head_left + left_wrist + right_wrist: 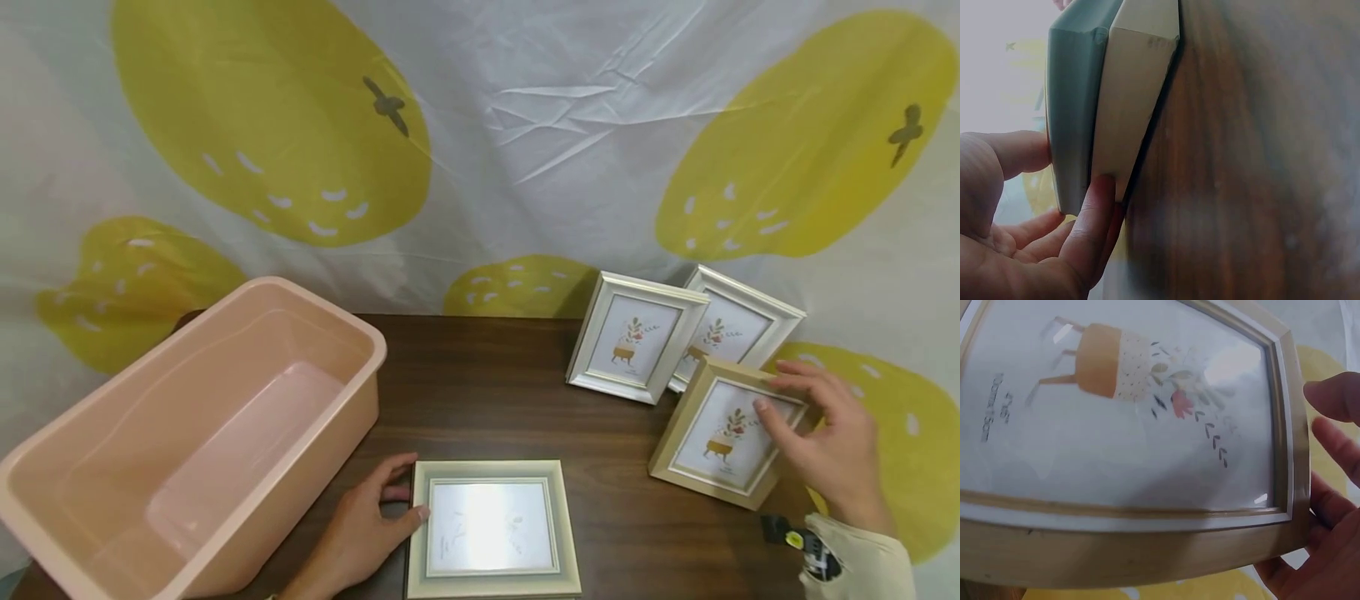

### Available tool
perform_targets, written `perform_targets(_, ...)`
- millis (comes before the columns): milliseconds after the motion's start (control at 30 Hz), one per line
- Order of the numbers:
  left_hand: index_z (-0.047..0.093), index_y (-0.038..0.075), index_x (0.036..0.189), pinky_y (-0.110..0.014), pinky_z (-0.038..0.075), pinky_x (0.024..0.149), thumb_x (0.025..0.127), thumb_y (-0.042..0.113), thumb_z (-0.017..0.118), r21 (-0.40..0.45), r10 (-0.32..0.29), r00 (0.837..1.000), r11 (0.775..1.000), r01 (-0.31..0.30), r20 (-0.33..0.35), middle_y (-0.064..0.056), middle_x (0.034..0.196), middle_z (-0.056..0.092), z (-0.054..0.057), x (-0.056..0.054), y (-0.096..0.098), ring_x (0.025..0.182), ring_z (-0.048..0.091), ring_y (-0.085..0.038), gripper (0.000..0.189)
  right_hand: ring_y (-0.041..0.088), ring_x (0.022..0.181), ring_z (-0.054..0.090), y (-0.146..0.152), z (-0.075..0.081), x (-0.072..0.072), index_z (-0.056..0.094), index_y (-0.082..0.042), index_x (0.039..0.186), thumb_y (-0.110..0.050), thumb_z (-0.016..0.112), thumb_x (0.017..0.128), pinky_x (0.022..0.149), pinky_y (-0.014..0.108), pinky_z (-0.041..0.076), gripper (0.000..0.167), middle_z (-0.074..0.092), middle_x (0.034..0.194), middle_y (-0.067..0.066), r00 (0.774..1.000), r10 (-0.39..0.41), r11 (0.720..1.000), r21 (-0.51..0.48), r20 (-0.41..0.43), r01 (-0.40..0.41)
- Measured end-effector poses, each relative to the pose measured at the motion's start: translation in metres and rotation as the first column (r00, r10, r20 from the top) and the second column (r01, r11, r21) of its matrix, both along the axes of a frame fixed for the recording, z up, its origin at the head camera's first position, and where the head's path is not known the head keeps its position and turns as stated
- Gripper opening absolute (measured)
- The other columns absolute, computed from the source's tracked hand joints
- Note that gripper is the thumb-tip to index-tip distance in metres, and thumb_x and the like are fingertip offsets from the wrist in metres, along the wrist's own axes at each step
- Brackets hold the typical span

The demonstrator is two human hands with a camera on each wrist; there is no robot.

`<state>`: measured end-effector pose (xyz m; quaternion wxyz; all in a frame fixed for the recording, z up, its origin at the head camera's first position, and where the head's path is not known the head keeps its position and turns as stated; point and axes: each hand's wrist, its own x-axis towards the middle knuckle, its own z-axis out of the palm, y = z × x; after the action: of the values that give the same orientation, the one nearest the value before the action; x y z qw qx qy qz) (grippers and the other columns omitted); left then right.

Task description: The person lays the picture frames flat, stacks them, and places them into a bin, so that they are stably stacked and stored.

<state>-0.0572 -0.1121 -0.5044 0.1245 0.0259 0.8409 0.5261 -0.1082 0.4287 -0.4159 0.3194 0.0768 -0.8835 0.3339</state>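
Note:
Two picture frames lie stacked on the table; the pale upper picture frame (pixel 487 586) is face up with glare on its glass. My left hand (pixel 367 521) grips the stack's left edge, thumb over the upper frame and a fingertip against the side of the cream lower frame (pixel 1132 81). At the right, a gold picture frame (pixel 720 446) with a flower-pot print stands tilted back. Around its upper right corner my right hand (pixel 836 442) is loosely spread. In the right wrist view, the thumb (pixel 1338 397) sits beside the frame's edge, and some fingertips are partly hidden behind it.
Behind the gold frame stand a silver frame (pixel 637 337) and another silver frame (pixel 750 296) partly covered by it. A deep pink plastic bin (pixel 330 442) occupies the left. A lemon-patterned cloth (pixel 510 142) hangs behind the dark wood table (pixel 465 392).

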Motion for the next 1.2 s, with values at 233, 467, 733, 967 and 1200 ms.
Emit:
perform_targets(233,0.059,0.025,0.146,-0.026,0.058,0.071,0.089,0.027,0.086,-0.013,0.015,1.000,1.000,-0.016,-0.010,-0.015,0.151,0.061,-0.001,-0.002,0.002,0.110,0.072,-0.020,0.063,-0.012,0.125,0.051,0.005,-0.003,0.001,0.075,-0.003,0.092,0.014,0.086,0.067,0.103,0.005,0.033,0.032,0.063,0.129,-0.029,1.000,0.025,0.997,0.071,-0.006,-0.024)
perform_targets(467,0.059,0.028,0.145,-0.029,0.058,0.074,0.088,0.030,0.087,-0.034,0.027,1.000,0.999,-0.027,-0.004,-0.012,0.150,0.062,-0.001,-0.002,0.001,0.110,0.072,-0.018,0.064,-0.019,0.120,0.051,0.003,0.005,0.006,0.079,-0.006,0.093,0.015,0.087,0.066,0.103,-0.001,0.033,0.036,0.060,0.124,-0.036,0.998,0.063,0.985,0.158,0.014,-0.064)
perform_targets(733,0.060,0.029,0.145,-0.034,0.058,0.079,0.087,0.034,0.088,-0.035,0.016,1.000,0.999,-0.017,-0.022,-0.011,0.149,0.063,-0.001,-0.002,0.000,0.109,0.072,-0.015,0.064,-0.023,0.098,0.055,0.001,0.016,0.011,0.082,-0.017,0.100,0.013,0.085,0.071,0.084,0.001,0.042,0.042,0.075,0.102,-0.015,0.987,0.126,0.949,0.278,0.098,-0.148)
perform_targets(967,0.060,0.029,0.144,-0.037,0.058,0.084,0.087,0.035,0.088,-0.032,0.004,1.000,0.999,-0.005,-0.029,-0.008,0.149,0.063,-0.002,-0.003,-0.001,0.109,0.072,-0.013,0.064,-0.025,0.106,0.052,-0.009,0.019,0.015,0.082,-0.018,0.106,0.013,0.084,0.072,0.090,-0.001,0.039,0.046,0.079,0.102,-0.003,0.975,0.162,0.931,0.304,0.149,-0.201)
perform_targets(1200,0.059,0.029,0.145,-0.044,0.058,0.090,0.087,0.036,0.088,-0.047,-0.007,1.000,0.999,0.006,-0.016,-0.005,0.149,0.063,-0.004,-0.004,-0.002,0.110,0.072,-0.014,0.065,-0.026,0.107,0.050,-0.024,0.010,0.019,0.080,-0.011,0.100,0.012,0.083,0.070,0.095,-0.002,0.036,0.038,0.077,0.098,0.000,0.984,0.165,0.936,0.303,0.069,-0.178)
